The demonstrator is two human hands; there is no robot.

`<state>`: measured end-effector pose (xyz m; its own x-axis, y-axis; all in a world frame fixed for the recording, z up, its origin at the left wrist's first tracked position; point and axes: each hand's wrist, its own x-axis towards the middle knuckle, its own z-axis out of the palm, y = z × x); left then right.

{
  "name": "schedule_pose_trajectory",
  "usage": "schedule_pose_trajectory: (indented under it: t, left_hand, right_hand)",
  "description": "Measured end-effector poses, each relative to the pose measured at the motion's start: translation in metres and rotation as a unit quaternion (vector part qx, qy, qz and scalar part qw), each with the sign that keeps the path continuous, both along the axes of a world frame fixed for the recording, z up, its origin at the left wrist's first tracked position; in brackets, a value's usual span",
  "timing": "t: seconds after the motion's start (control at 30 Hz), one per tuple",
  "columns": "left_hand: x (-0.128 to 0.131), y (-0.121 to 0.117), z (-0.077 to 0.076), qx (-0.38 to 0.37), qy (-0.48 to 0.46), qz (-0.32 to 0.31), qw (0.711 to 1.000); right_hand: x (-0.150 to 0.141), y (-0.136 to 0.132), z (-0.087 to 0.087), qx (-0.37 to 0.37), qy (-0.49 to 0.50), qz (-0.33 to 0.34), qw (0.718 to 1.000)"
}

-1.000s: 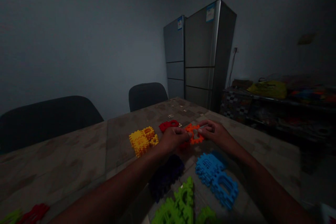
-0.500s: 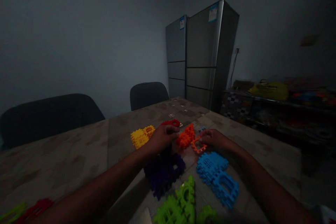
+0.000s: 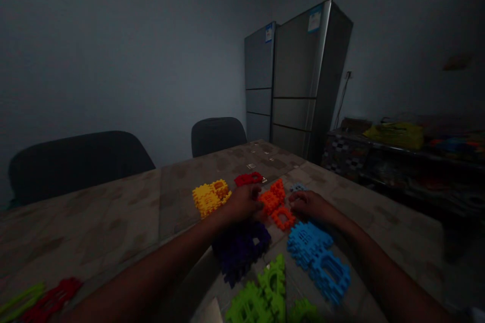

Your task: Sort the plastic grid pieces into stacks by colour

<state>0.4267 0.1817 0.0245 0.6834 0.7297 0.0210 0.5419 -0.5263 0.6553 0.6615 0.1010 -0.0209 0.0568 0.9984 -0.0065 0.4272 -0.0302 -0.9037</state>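
Flanking orange pcs point(image 3: 270, 203) w/ fingers point(image 3: 298, 196) parted: L hand point(image 3: 241, 205) nr purple pcs point(image 3: 239, 255), R hand point(image 3: 312, 205) nr blue pcs point(image 3: 308, 243).

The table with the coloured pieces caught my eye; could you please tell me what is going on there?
A person has both bare hands at a table, on either side of some orange pieces. The left hand is close to their left side and the right hand to their right; whether either touches a piece is hard to tell in this dim light. Yellow pieces, dark purple pieces, blue pieces and green pieces lie around them, grouped by colour.
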Motion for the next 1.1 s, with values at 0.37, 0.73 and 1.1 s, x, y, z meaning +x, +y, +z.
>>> schedule_pose_trajectory:
  t: [0.37, 0.73, 1.1]
  left_hand:
    - [0.032, -0.009, -0.006, 0.082, 0.122, 0.038, 0.988]
    - [0.037, -0.012, -0.006, 0.105, 0.155, 0.060, 0.981]
    - [-0.012, -0.006, 0.014, 0.116, 0.048, 0.030, 0.992]
  right_hand:
    - [-0.001, -0.004, 0.003, 0.027, -0.086, 0.022, 0.996]
    - [-0.009, -0.007, 0.012, 0.052, -0.137, 0.049, 0.988]
    - [0.005, -0.011, 0.015, 0.031, -0.108, 0.025, 0.993]
